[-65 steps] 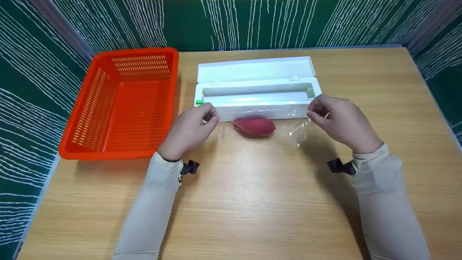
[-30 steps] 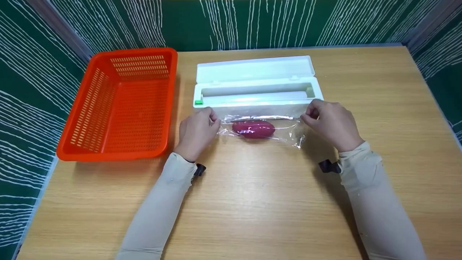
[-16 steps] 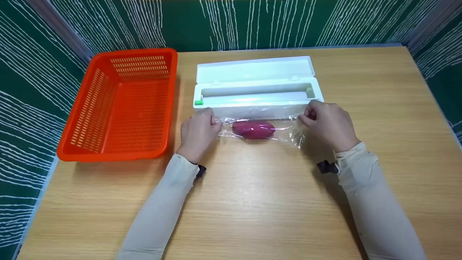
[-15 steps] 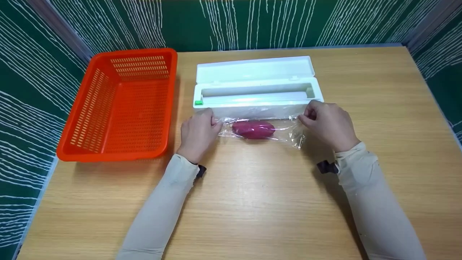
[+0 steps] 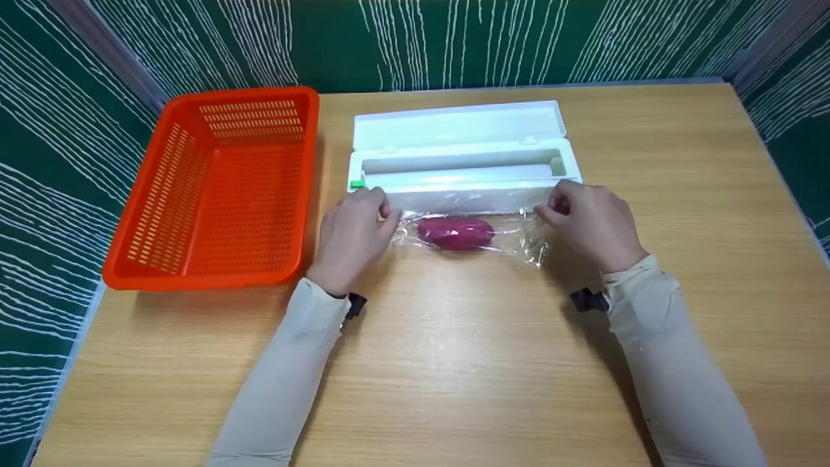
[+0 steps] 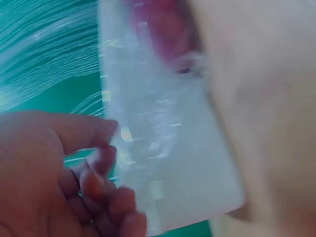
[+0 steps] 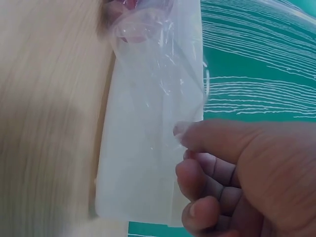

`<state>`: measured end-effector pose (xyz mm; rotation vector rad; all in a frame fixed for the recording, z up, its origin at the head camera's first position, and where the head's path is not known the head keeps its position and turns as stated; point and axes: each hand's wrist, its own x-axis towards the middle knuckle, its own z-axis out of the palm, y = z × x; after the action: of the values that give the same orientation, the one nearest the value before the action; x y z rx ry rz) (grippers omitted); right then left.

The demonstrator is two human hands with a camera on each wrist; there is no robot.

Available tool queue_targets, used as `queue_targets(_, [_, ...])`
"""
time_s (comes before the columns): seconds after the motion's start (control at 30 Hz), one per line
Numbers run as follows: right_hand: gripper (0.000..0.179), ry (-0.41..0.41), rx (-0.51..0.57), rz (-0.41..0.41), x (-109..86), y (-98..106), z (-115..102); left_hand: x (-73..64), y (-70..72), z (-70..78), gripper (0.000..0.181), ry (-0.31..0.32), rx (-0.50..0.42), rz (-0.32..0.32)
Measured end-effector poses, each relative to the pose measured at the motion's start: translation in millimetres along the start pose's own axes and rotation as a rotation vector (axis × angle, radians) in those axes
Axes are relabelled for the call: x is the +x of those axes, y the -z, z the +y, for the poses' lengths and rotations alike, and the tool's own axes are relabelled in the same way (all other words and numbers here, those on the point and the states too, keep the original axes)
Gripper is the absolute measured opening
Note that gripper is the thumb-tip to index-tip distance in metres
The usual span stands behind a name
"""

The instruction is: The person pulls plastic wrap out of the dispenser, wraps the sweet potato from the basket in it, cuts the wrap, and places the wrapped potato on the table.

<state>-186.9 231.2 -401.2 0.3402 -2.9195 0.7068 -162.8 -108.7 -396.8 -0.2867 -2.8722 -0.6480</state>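
A sheet of clear cling film (image 5: 512, 227) comes down over the front of a long white cling film box (image 5: 454, 200) whose lid stands open. Under the film, on the table against the box, lies a smooth reddish-pink oblong (image 5: 456, 233) with tapered ends, perhaps a sweet potato. My left hand (image 5: 353, 237) is at the film's left end; in the left wrist view its thumb and forefinger tips are close together at the film. My right hand (image 5: 593, 224) pinches the film's right end, seen in the right wrist view between thumb (image 7: 197, 136) and curled forefinger.
An orange-red plastic basket (image 5: 211, 281) with slotted sides stands left of the box, close to my left hand. A small green piece (image 5: 357, 185) sits at the box's left end. Green walls with white streaks enclose the wooden table (image 5: 467, 363).
Both hands have brought the film down and toward me over the reddish oblong, moving closer together. In the last half second my left hand shifts slightly up and left; my right stays put.
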Motion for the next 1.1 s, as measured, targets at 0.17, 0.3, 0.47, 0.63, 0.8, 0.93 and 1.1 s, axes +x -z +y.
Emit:
queue_targets(0.17, [0.020, 0.070, 0.012, 0.078, -2.7, 7.4, -9.7, -6.9, 7.9, 16.0, 0.016, -0.213, -0.004, -0.011])
queue_targets(0.3, [0.011, 0.230, 0.022, 0.053, -5.9, 6.0, -21.6, -5.9, -0.7, 25.1, 0.025, -0.286, 0.033, -0.098])
queue_targets(0.47, [0.025, 0.342, -0.015, -0.082, -7.9, -6.9, -28.5, -0.7, -18.3, 23.2, 0.037, -0.283, 0.057, -0.189])
queue_targets(0.63, [0.039, 0.338, -0.054, -0.145, -6.3, -15.1, -25.3, 2.1, -29.7, 13.8, 0.040, -0.269, 0.054, -0.210])
queue_targets(0.8, [0.044, 0.311, -0.080, -0.177, -3.7, -16.6, -20.8, 3.3, -32.6, 8.7, 0.044, -0.252, 0.060, -0.220])
queue_targets(0.93, [0.040, 0.257, -0.094, -0.226, -3.0, -15.2, -21.1, 3.8, -32.6, 8.5, 0.041, -0.251, 0.061, -0.226])
queue_targets(1.1, [0.037, 0.229, -0.098, -0.258, -3.4, -14.0, -21.7, 3.8, -33.8, 8.1, 0.038, -0.259, 0.068, -0.220])
